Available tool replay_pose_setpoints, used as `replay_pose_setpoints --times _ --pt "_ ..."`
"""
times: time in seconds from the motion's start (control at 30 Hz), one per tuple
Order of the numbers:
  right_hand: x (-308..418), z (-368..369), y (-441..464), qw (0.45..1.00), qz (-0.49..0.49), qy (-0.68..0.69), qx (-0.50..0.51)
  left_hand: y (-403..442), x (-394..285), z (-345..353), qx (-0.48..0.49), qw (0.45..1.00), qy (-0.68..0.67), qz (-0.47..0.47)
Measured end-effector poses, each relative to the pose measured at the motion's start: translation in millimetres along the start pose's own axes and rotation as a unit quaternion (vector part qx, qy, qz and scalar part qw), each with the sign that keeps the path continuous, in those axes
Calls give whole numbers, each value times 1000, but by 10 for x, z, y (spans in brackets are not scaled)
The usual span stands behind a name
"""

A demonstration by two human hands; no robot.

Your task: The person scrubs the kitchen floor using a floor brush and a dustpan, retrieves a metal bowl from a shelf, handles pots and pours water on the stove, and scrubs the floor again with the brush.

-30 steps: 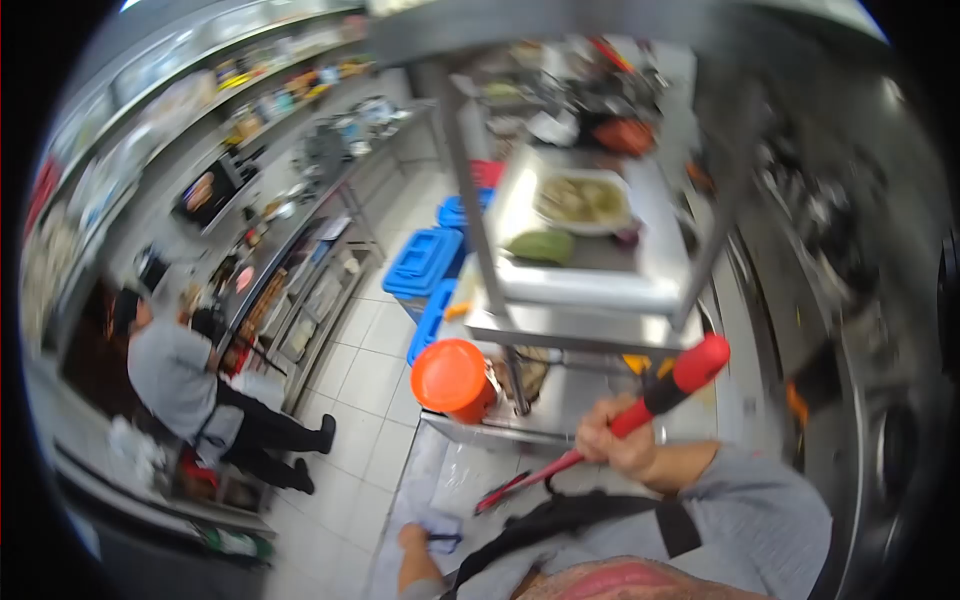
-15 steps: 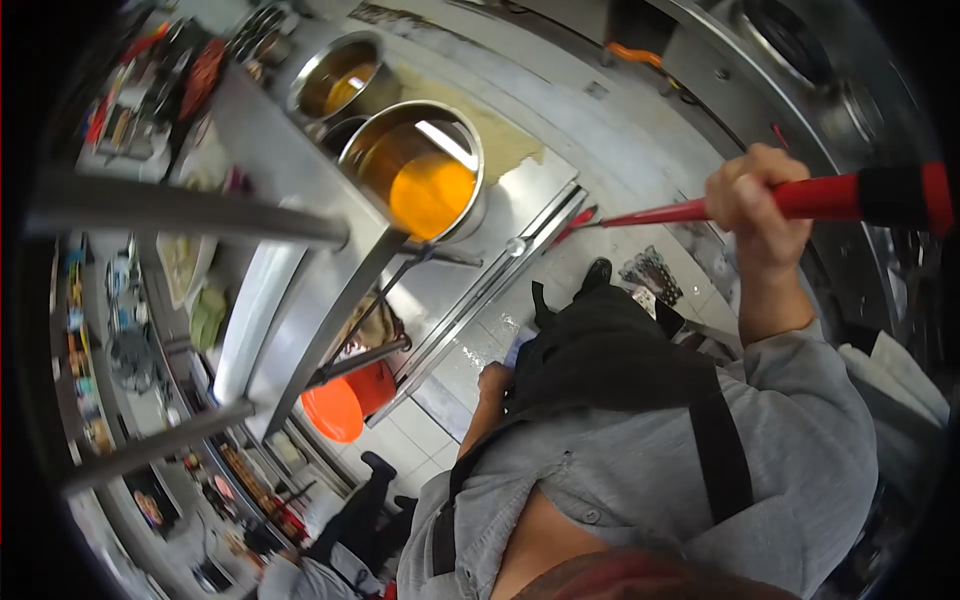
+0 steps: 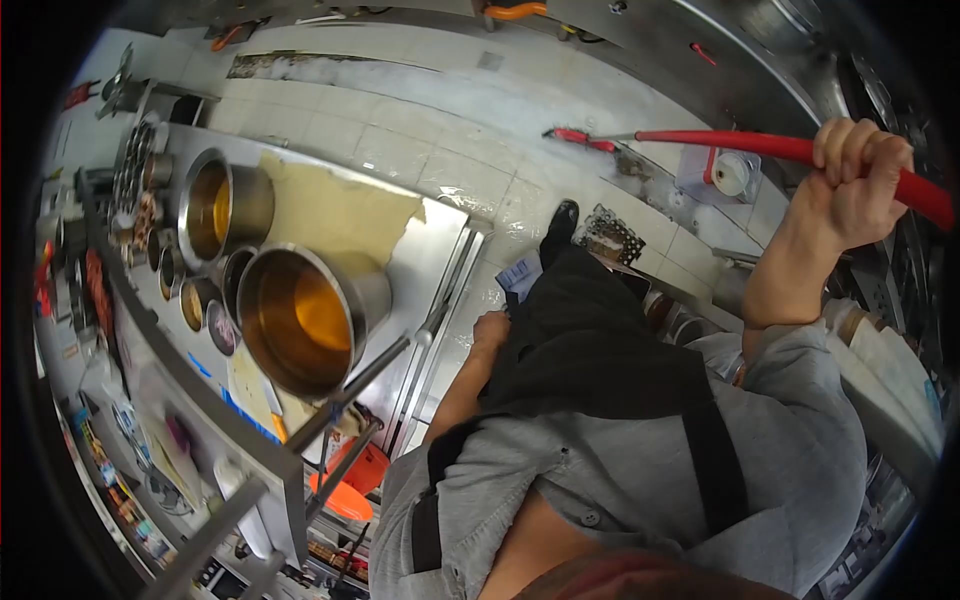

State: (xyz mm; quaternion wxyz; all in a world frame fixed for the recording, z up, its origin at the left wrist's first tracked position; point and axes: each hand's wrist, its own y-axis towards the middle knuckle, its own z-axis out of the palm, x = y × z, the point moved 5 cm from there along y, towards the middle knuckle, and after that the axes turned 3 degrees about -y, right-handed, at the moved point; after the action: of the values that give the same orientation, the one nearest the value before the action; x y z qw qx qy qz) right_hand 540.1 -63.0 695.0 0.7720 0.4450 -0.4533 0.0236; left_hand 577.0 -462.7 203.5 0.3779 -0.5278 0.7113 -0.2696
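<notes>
My right hand (image 3: 862, 182) is wrapped round the red handle of a long-handled floor tool (image 3: 730, 140), raised at the right. The handle runs left to a narrow red head resting on the sudsy floor. Whether that head is a brush or a squeegee, I cannot tell. Low at my side, my left hand (image 3: 490, 329) is curled closed beside the dark apron (image 3: 600, 340). A white and blue cloth (image 3: 519, 275) shows just past it, against my leg. What the left fingers hold, if anything, is hidden.
Left of me, a steel table (image 3: 400, 285) carries a large pot (image 3: 300, 320) of orange liquid, another pot (image 3: 225, 205), and a knife (image 3: 273, 410). A perforated metal piece (image 3: 610, 236) and a clear tub (image 3: 720, 172) are on the wet floor (image 3: 400, 150). Steel equipment lines the right.
The view has turned, and the table and pots sit lower and further left. My right hand and the tool have shifted; its head is now out on the foamy floor, clear of the table edge.
</notes>
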Motion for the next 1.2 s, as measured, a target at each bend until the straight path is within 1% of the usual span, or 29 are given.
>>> replay_pose_setpoints --times 0.07,0.1,0.17,0.23,0.27,0.33,0.37,0.43,0.5,0.53,0.6,0.7,0.77,0.87,0.9,0.93,0.97,1.0,1.03,1.07,1.1,1.17,1.2 --pt "-213 -67 260 999 -17 -37 -25 156 -227 -177 12 1000 6 -1" --pt "-338 -101 374 999 -11 -40 -25 247 -313 -231 13 1000 8 -4" --pt "-580 -166 643 998 -48 -47 -18 480 -462 -283 18 1000 19 0" --pt "-916 -132 932 999 -37 21 13 684 -650 -357 22 999 29 2" --pt "-1057 -123 1008 999 -37 29 -3 773 -743 -424 18 999 30 -3" --pt "-1247 -73 1057 996 -19 -71 -55 947 -936 -581 9 1000 23 -15" --pt "-1432 -110 1114 997 -16 -57 -46 1006 -1019 -660 0 1000 13 -21" --pt "-1852 -121 1258 999 -6 6 33 1108 -1136 -852 -26 998 -17 -50" --pt "-2224 -14 1303 998 42 -50 -9 1222 -1260 -1041 -26 999 -14 -39" --pt "-2320 -25 1347 999 47 -27 -5 1250 -1325 -1213 -47 997 -31 -54" --pt "-2378 -55 1443 998 55 -11 -10 1250 -1477 -1513 -55 996 -43 -60" --pt "-2387 -54 1537 997 76 -8 -27 1481 -1458 -1676 -113 990 -59 -60" --pt "-2396 -55 1519 997 73 -14 -16 1552 -1523 -1947 -143 984 -81 -74" --pt "-2464 -89 1484 998 60 -9 13 1678 -1493 -2303 -169 967 -140 -131" --pt "-2479 -53 1490 997 59 13 46 1717 -1470 -2380 -175 965 -143 -130" --pt "-2463 22 1517 995 56 35 81 1731 -1430 -2486 -189 958 -158 -148" --pt "-2434 113 1533 994 46 40 85 1754 -1388 -2621 -204 949 -174 -165" --pt "-2386 295 1512 989 42 37 137 1764 -1338 -2731 -192 945 -193 -179" --pt "-2356 451 1499 981 38 33 188 1842 -1268 -2800 -199 943 -201 -177" --pt "-2355 592 1481 960 80 97 250 1965 -1160 -2839 -208 940 -197 -186" --pt "-2307 761 1456 947 122 140 262 2081 -1053 -2880 -215 937 -193 -195" --pt "-2314 1092 1439 893 165 155 388 2206 -929 -3045 -216 934 -200 -202" --pt "-2472 1149 1476 870 158 124 450 2259 -851 -3127 -225 923 -217 -222"
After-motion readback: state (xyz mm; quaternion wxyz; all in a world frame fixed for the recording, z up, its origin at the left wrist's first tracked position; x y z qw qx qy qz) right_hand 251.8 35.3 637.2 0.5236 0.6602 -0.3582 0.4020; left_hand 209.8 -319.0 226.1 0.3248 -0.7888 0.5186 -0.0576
